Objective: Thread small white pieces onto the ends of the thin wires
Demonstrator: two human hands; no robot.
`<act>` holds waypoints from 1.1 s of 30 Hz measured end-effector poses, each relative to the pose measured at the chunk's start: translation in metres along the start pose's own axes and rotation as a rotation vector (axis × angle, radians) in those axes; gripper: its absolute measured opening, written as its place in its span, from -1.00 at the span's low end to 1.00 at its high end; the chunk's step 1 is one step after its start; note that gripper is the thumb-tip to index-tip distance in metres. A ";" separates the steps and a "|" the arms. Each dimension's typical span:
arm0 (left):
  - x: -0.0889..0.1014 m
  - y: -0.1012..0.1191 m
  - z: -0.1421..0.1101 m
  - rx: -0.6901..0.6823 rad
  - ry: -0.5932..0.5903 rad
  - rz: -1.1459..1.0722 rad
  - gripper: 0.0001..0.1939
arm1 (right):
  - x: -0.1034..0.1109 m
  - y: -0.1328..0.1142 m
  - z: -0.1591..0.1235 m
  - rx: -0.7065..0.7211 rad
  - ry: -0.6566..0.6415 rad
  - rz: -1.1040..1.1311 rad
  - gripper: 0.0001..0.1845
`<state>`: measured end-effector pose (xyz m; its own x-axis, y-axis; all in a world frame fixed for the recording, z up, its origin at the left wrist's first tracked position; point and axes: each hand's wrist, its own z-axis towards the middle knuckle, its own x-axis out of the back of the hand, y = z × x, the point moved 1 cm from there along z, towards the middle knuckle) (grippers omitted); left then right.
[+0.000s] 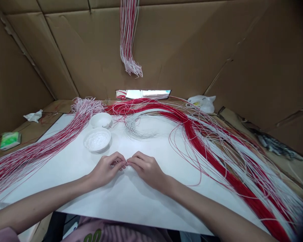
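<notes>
My left hand and my right hand meet over the white board, their fingertips pinched together and touching. Whatever lies between the fingertips is too small to make out. Just beyond my left hand stands a white bowl holding small white pieces. Behind it, a second white bowl has a few dark specks inside. Thin pale wires curl on the board past my hands. To the right runs a thick bundle of red strands beside white strands.
Red-and-white cords sweep across the left side, and another bunch hangs before the cardboard wall. A plastic bag lies at the back right. A tissue pack and crumpled tissue lie far left.
</notes>
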<state>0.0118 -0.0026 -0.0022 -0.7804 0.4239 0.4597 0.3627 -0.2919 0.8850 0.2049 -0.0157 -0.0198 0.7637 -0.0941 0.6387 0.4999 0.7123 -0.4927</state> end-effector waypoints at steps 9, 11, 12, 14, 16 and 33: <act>0.070 0.045 0.025 -0.223 0.078 0.495 -0.79 | 0.000 0.008 -0.001 0.001 -0.023 -0.173 -0.71; 0.100 0.058 0.040 -0.196 0.048 0.675 -0.78 | -0.001 0.010 0.000 -0.018 -0.059 -0.220 -0.70; 0.113 0.061 0.047 -0.188 0.000 0.753 -0.78 | -0.001 0.010 0.000 -0.029 -0.075 -0.239 -0.71; 0.131 0.057 0.059 -0.085 -0.208 0.866 -0.80 | 0.000 0.010 0.000 -0.056 -0.102 -0.260 -0.72; 0.139 0.046 0.068 0.003 -0.345 0.910 -0.84 | 0.001 0.009 0.001 -0.080 -0.120 -0.261 -0.73; 0.126 0.006 0.076 0.050 -0.466 0.923 -0.82 | -0.001 0.013 -0.001 -0.098 -0.122 -0.230 -0.76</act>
<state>-0.0456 0.1139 0.0662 0.0826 0.3463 0.9345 0.7491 -0.6401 0.1710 0.2109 -0.0071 -0.0271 0.5739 -0.1573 0.8037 0.6960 0.6109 -0.3775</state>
